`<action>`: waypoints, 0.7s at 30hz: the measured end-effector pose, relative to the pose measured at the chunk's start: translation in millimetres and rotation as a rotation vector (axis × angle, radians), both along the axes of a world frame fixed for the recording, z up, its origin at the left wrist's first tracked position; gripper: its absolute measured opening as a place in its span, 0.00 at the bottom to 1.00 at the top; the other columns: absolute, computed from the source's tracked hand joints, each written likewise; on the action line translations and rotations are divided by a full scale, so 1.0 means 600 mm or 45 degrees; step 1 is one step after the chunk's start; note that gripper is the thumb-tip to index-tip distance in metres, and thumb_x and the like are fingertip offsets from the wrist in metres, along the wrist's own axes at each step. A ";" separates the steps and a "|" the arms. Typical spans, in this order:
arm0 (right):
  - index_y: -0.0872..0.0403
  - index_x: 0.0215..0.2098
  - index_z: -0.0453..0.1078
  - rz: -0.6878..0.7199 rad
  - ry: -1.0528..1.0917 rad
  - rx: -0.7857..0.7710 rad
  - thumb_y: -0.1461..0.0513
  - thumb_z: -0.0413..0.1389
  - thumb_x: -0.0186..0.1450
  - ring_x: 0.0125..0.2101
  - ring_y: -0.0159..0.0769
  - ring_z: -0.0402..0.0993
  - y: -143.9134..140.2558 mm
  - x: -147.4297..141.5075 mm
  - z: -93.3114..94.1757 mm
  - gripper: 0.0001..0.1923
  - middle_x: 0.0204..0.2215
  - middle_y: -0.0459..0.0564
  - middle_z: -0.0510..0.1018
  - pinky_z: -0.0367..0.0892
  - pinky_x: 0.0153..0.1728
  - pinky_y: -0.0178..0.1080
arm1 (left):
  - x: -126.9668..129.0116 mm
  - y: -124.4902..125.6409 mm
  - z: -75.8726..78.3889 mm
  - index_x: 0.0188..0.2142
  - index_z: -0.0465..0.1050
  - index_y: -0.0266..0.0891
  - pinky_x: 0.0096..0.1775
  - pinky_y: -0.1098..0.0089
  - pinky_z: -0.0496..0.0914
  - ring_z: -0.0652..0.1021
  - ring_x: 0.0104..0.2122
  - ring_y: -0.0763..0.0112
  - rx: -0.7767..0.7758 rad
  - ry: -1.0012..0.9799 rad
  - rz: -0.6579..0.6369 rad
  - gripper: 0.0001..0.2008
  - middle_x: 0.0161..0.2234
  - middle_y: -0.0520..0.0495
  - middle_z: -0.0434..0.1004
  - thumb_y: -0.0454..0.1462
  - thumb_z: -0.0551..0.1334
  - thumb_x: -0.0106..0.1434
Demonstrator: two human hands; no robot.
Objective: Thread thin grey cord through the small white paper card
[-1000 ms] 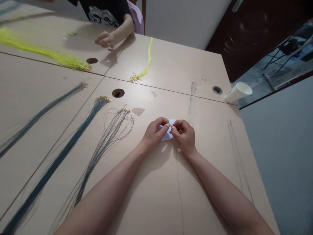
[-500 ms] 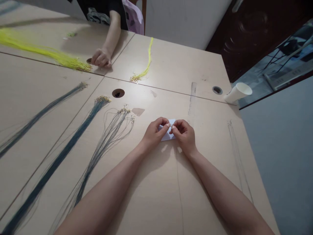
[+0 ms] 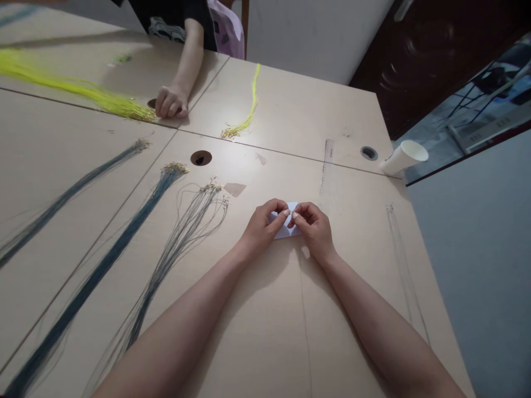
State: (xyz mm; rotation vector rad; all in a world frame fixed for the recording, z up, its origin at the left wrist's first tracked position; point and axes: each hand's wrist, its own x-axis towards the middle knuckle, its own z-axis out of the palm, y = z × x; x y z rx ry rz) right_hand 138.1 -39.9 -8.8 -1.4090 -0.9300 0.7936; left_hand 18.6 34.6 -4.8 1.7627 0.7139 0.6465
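Observation:
My left hand (image 3: 266,222) and my right hand (image 3: 313,228) meet at the fingertips, both closed in a pinch. What lies between the fingers is too small to make out. Beneath them is a white piece of paper (image 3: 284,232), partly covered by the hands. A single thin dark cord (image 3: 306,326) runs from below my hands toward the near side of the table. To the left lies a loose bundle of grey cords (image 3: 166,260) with gold-coloured metal ends.
Dark teal cord bundles (image 3: 103,254) lie at left, yellow cords (image 3: 83,88) beyond. Across the table rests another person's hand (image 3: 171,103). A clear ruler (image 3: 326,166), a white cup (image 3: 404,157) and two thin cords (image 3: 400,254) are at right. The table has round holes (image 3: 201,158).
My hands stay almost in place, fingertips still together. The other person's hand has shifted slightly near the yellow cord ends.

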 end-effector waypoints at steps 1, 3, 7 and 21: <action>0.53 0.27 0.64 0.007 0.002 -0.005 0.62 0.53 0.57 0.21 0.29 0.68 0.000 0.000 0.001 0.03 0.19 0.41 0.70 0.62 0.25 0.34 | 0.000 0.000 0.000 0.31 0.66 0.37 0.28 0.75 0.58 0.63 0.24 0.79 0.006 0.002 -0.001 0.09 0.27 0.54 0.67 0.41 0.54 0.61; 0.53 0.27 0.64 0.017 0.002 -0.010 0.62 0.53 0.57 0.21 0.29 0.68 0.001 0.001 0.002 0.03 0.19 0.41 0.71 0.62 0.25 0.34 | 0.000 0.000 0.000 0.31 0.66 0.37 0.28 0.75 0.58 0.63 0.24 0.79 0.016 0.002 0.003 0.09 0.27 0.54 0.67 0.41 0.54 0.61; 0.53 0.28 0.64 0.004 -0.012 0.012 0.62 0.54 0.58 0.21 0.29 0.68 0.000 0.000 0.000 0.03 0.19 0.41 0.70 0.62 0.25 0.34 | 0.000 0.000 -0.002 0.31 0.65 0.37 0.28 0.75 0.58 0.63 0.24 0.79 0.013 0.001 0.017 0.10 0.27 0.53 0.67 0.41 0.54 0.61; 0.53 0.30 0.64 -0.046 -0.011 0.035 0.60 0.56 0.57 0.23 0.30 0.69 0.000 -0.005 -0.008 0.06 0.21 0.42 0.71 0.64 0.26 0.35 | 0.001 0.001 -0.001 0.32 0.65 0.37 0.31 0.74 0.61 0.66 0.28 0.76 0.008 -0.042 0.015 0.10 0.28 0.52 0.68 0.42 0.52 0.62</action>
